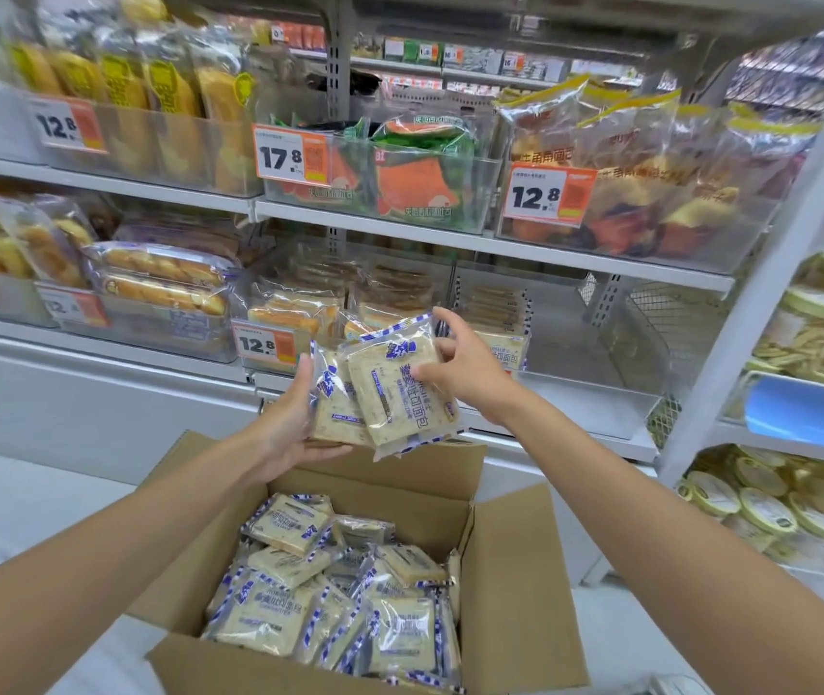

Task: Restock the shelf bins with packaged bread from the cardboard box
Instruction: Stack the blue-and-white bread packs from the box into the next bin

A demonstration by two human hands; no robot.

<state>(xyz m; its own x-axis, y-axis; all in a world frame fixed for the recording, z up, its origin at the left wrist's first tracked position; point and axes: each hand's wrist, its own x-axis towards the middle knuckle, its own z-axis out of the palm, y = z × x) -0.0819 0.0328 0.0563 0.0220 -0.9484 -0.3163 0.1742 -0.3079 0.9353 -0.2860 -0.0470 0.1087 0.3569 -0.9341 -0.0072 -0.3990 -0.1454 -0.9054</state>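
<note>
Holding two flat bread packets [399, 393] up in the air, just over the far edge of the open cardboard box [515, 569] and in front of the lowest shelf [585, 398]. Both nearly upright, printed face toward the camera. Long axis tilted, running from upper left down to lower right. Front one overlapping the right part of the one behind.

Down in the box, many loose packets [339, 594] of the same kind, lying flat and turned in mixed directions. Flaps folded outward, so the top is fully open to reach in.

Behind the hands, a clear bin [560, 313] with the same bread stacked at its left side. To the right of that stack, bare shelf as far as a wire divider [650, 323]. To the left, another bin with a price tag [262, 346], close beside the left thumb.

Left hand [294, 423]: supporting the pair from the left and from below, thumb straight up along the left edge, fingers curled under the bottom edge. Right hand [460, 373]: pinching the upper right corner of the front packet between thumb and forefinger, forefinger bent over the top edge; other fingers hidden behind the hand, cannot tell how far open.
</note>
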